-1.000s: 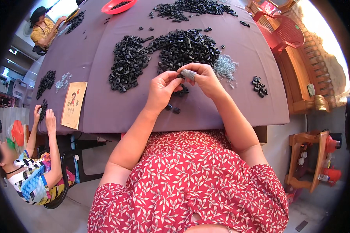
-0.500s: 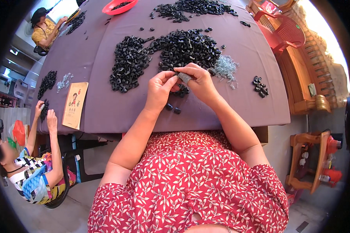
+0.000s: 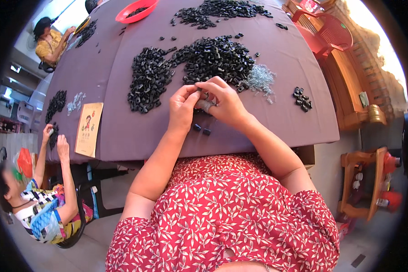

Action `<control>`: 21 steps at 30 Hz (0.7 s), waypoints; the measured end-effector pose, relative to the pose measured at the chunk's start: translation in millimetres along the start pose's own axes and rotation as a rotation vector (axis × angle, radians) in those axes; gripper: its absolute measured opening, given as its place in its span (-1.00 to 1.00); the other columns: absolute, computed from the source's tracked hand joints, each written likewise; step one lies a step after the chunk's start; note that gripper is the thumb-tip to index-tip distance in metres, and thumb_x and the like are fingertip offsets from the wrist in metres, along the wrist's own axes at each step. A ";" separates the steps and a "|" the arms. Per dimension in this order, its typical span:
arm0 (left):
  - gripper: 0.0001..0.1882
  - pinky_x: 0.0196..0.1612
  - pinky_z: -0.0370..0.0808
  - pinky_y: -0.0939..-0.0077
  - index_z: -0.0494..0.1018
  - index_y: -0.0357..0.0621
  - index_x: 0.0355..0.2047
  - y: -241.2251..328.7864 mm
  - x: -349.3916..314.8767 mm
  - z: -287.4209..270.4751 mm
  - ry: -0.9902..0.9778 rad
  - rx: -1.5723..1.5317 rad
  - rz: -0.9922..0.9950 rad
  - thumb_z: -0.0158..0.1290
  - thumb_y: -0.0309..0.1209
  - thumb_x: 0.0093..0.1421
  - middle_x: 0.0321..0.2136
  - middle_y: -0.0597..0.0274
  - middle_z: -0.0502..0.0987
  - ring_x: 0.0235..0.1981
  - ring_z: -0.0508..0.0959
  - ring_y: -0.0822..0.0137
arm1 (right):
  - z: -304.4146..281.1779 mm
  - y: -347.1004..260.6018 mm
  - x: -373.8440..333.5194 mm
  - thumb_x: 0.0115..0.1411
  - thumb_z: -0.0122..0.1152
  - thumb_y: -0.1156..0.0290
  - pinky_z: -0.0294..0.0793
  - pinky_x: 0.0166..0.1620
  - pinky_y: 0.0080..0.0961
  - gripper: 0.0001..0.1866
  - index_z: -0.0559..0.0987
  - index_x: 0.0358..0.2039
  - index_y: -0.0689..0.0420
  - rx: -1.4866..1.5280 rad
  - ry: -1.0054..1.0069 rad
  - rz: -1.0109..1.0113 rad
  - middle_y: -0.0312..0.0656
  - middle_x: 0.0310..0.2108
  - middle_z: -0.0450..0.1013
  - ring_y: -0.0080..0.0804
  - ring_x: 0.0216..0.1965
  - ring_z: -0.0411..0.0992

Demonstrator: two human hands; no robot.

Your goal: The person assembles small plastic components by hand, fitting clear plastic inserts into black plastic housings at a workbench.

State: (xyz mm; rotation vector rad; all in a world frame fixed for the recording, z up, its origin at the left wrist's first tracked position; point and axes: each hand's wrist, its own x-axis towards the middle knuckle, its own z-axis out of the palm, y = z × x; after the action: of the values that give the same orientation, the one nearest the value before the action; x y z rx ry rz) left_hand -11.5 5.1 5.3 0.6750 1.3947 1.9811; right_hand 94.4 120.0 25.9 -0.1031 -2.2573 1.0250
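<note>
Left hand (image 3: 181, 108) and right hand (image 3: 229, 105), in the head view, meet at the fingertips, thumbs and fingers drawn into close pinches; what they grip (a grey finger wrap (image 3: 206, 105) and the knuckles crowd the spot) I cannot tell. Just beyond them on the surface (image 3: 276, 129) lies a large heap of black pieces (image 3: 220, 56), silvery wire bits (image 3: 261, 77) touching its right side, while two loose black pieces (image 3: 206, 132) sit between the forearms.

Big pile of small glossy black parts (image 3: 218, 58), a second pile (image 3: 147, 84) to its left, two loose parts (image 3: 206, 132) apart on its near side, silvery springs (image 3: 262, 78) heaped against its right edge
</note>
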 end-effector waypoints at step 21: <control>-0.82 -0.25 0.55 0.56 0.52 -0.24 -0.16 -4.8 3.4 8.4 0.002 -0.340 -0.191 0.05 -0.47 0.26 -0.29 0.24 0.59 -0.32 0.59 0.44 | 2.6 5.0 1.5 -0.09 0.31 0.53 0.55 -0.28 -0.34 -0.53 0.52 -0.07 0.17 -0.294 0.124 -0.182 -0.17 -0.34 0.46 -0.19 -0.35 0.51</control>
State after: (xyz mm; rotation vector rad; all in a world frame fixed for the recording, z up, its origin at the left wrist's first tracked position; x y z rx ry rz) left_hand -6.9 14.1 3.5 0.3707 1.0431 1.9976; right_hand 90.7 122.3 22.0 -0.0819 -2.2415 0.5733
